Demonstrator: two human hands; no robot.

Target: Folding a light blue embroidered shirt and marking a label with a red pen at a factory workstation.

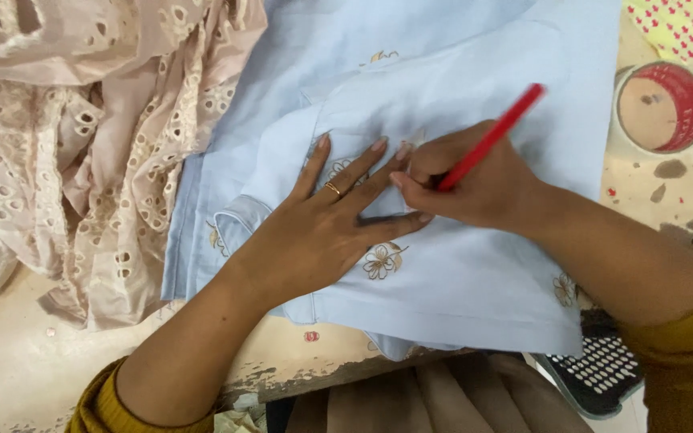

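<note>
The left hand (326, 232) is pressing, fingers spread, the pale blue embroidered fabric (475, 281) at the table's near edge while the right hand (475, 180) is pinching a red pencil (491, 136); any slip could be skewing the mark.

No packages, labels, signs or screens visible anywhere on the fabric-covered work table.

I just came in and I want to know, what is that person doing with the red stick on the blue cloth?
A person is marking a light blue cloth spread on the table. The left hand lies flat on it, pressing it down. The right hand grips a red pencil, tip down on the cloth beside the left fingers. A heap of pink lace fabric lies to the left, and a red tape roll sits at the right.
</note>
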